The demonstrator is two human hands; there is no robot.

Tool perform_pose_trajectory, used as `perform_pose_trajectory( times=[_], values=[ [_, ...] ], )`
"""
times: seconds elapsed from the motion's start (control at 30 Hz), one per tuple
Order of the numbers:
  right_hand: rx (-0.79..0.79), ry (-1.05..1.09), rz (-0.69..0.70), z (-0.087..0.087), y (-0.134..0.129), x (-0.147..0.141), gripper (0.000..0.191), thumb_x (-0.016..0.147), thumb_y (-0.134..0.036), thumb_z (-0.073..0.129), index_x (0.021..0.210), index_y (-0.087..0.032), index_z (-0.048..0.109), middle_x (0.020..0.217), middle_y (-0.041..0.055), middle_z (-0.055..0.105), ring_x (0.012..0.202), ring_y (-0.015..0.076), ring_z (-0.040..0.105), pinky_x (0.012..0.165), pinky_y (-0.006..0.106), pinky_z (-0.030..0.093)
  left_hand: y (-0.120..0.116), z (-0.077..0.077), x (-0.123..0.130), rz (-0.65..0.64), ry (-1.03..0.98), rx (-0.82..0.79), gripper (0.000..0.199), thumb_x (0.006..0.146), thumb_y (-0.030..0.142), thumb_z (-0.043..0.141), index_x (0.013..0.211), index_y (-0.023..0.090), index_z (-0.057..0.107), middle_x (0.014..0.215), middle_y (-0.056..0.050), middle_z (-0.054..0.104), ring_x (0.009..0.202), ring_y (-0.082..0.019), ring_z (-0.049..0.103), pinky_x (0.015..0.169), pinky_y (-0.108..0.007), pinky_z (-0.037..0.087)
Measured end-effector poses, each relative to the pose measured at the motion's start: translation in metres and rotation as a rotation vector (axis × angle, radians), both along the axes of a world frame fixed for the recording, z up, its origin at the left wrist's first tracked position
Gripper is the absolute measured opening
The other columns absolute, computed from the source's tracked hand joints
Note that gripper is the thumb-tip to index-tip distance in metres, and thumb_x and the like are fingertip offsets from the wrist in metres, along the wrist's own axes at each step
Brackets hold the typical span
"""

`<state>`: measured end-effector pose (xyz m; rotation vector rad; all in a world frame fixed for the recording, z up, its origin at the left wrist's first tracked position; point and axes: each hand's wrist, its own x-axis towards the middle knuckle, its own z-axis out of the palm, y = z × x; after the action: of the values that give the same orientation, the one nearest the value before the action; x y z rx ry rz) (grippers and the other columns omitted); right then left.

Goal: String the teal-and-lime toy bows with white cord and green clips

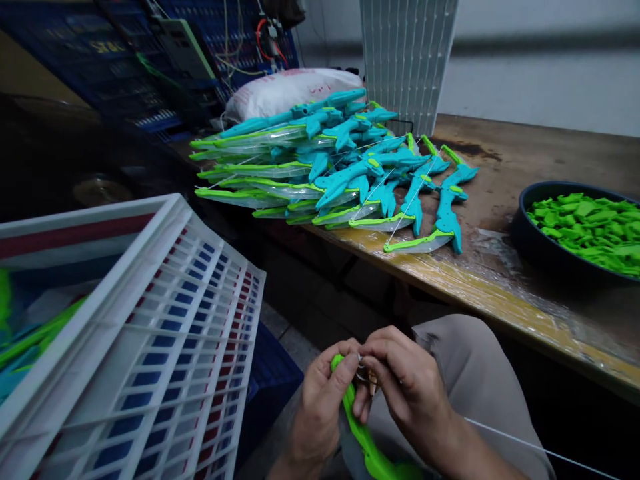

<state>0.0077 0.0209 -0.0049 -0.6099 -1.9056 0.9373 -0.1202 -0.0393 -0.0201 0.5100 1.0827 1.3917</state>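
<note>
Left hand (320,400) pinches the green limb's (358,427) eleven-o'clock tip; right hand (413,383), bent inward, pinches string (530,443).

This place is a workshop, for assembling plastic toy bows. Beyond the fingers (345,373), the worn wooden tabletop (520,200) carries many same blue and green bows (345,173). To the right of them is a basin (520,220) of green parts (585,223); to the left stands a plastic crate (165,347).

The left side is blocked by the white crate (200,333). Bare table (490,200) is left between the toy pile (350,160) and the dark basin (530,247).
</note>
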Motion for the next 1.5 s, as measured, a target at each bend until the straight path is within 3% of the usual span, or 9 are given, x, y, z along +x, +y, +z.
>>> perform_pose_trajectory(
  times=[0.2, 0.57, 0.67, 0.77, 0.9, 1.1, 1.5],
  values=[
    [0.17, -0.07, -0.06, -0.006, -0.002, -0.002, 0.017, 0.102, -0.006, 0.047, 0.1, -0.015, 0.06, 0.088, 0.0066, 0.062, 0.076, 0.015, 0.06, 0.066, 0.025, 0.052, 0.0, -0.003, 0.001, 0.014, -0.048, -0.029, 0.041, 0.084, 0.053, 0.079, 0.075, 0.017, 0.061, 0.044, 0.005, 0.051, 0.036, -0.009, 0.046, 0.04, -0.018, 0.038],
    [0.062, -0.026, -0.101, -0.005, -0.007, 0.0, 0.018, 0.102, -0.005, 0.046, 0.095, -0.018, 0.058, 0.086, 0.0023, 0.059, 0.074, 0.0117, 0.059, 0.068, 0.022, 0.049, -0.001, -0.006, 0.001, 0.014, 0.026, 0.002, 0.042, 0.09, 0.055, 0.071, 0.075, 0.017, 0.061, 0.047, 0.005, 0.049, 0.039, -0.009, 0.044, 0.041, -0.019, 0.039],
    [0.035, -0.06, -0.044, -0.003, -0.007, 0.0, 0.011, 0.102, -0.011, 0.052, 0.107, -0.017, 0.06, 0.096, 0.0052, 0.062, 0.082, 0.0143, 0.063, 0.073, 0.025, 0.052, -0.001, -0.004, 0.001, 0.081, 0.044, -0.036, 0.042, 0.084, 0.055, 0.079, 0.078, 0.017, 0.064, 0.055, 0.004, 0.054, 0.043, -0.008, 0.047, 0.042, -0.018, 0.04],
    [0.024, -0.116, 0.026, -0.001, -0.004, 0.001, 0.015, 0.103, -0.017, 0.055, 0.116, -0.016, 0.063, 0.101, 0.008, 0.064, 0.086, 0.0171, 0.064, 0.073, 0.027, 0.054, -0.001, -0.004, 0.001, 0.106, 0.026, -0.066, 0.046, 0.076, 0.058, 0.085, 0.081, 0.018, 0.063, 0.058, 0.004, 0.057, 0.042, -0.008, 0.049, 0.04, -0.017, 0.04],
    [-0.05, -0.114, 0.061, 0.001, 0.002, 0.003, 0.012, 0.105, -0.017, 0.056, 0.101, -0.016, 0.067, 0.087, 0.0034, 0.064, 0.074, 0.0132, 0.063, 0.067, 0.023, 0.05, -0.002, -0.007, 0.003, 0.054, -0.001, -0.052, 0.045, 0.08, 0.059, 0.08, 0.08, 0.019, 0.061, 0.05, 0.006, 0.052, 0.037, -0.009, 0.047, 0.037, -0.018, 0.042],
    [0.034, -0.163, 0.072, 0.001, 0.007, 0.011, 0.01, 0.105, -0.015, 0.057, 0.099, -0.016, 0.066, 0.086, 0.0024, 0.063, 0.073, 0.0121, 0.061, 0.065, 0.022, 0.046, -0.002, -0.008, 0.004, 0.02, 0.071, -0.016, 0.039, 0.093, 0.053, 0.069, 0.077, 0.019, 0.059, 0.049, 0.005, 0.05, 0.04, -0.009, 0.047, 0.041, -0.018, 0.041],
    [0.142, -0.339, -0.09, 0.004, 0.001, 0.028, 0.012, 0.095, -0.008, 0.049, 0.092, -0.018, 0.054, 0.086, 0.001, 0.057, 0.071, 0.0128, 0.055, 0.063, 0.027, 0.04, 0.005, -0.005, 0.003, 0.005, 0.058, -0.01, 0.04, 0.092, 0.052, 0.069, 0.074, 0.019, 0.056, 0.047, 0.005, 0.049, 0.039, -0.009, 0.044, 0.041, -0.019, 0.039]
  ],
)
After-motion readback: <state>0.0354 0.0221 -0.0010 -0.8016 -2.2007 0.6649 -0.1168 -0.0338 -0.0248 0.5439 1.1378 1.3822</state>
